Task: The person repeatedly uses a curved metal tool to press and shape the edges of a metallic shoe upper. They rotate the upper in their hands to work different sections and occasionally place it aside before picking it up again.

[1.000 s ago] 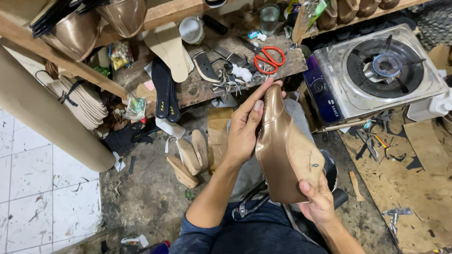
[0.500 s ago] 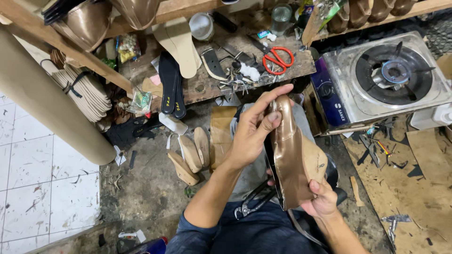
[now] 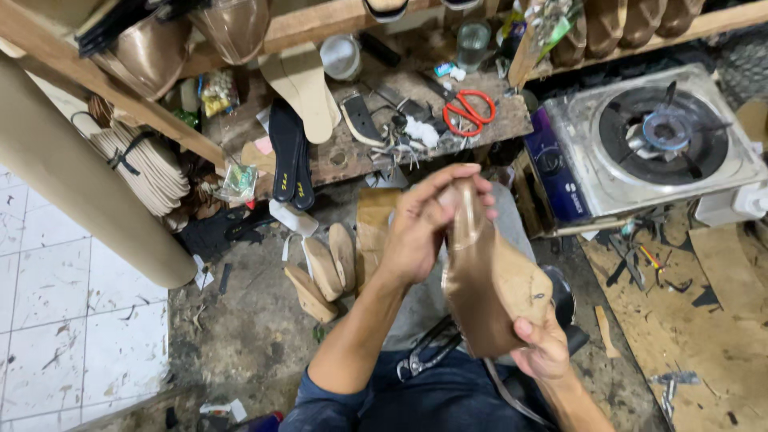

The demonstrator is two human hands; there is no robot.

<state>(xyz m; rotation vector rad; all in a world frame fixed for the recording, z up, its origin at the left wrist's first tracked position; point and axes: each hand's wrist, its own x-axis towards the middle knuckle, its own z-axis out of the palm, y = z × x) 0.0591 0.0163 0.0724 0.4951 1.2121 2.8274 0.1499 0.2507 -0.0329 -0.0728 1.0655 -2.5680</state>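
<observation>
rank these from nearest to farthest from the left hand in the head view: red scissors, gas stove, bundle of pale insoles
1. red scissors: just above the left hand, on the bench.
2. gas stove: upper right.
3. bundle of pale insoles: far left, slightly farther than the stove.

From my remote seat, the left hand covered the toe end of the bronze shoe upper, so I could not tell how its fingers gripped underneath. The right hand hid the heel end, and its wrist ran off the bottom edge. Below the shoe, pliers lay half buried under the forearm. Above the shoe, the hanging shoe forms were cut by the top edge. Right of the shoe, the gas stove lost its corner to the frame, and the scraps beneath it were too small to identify.
</observation>
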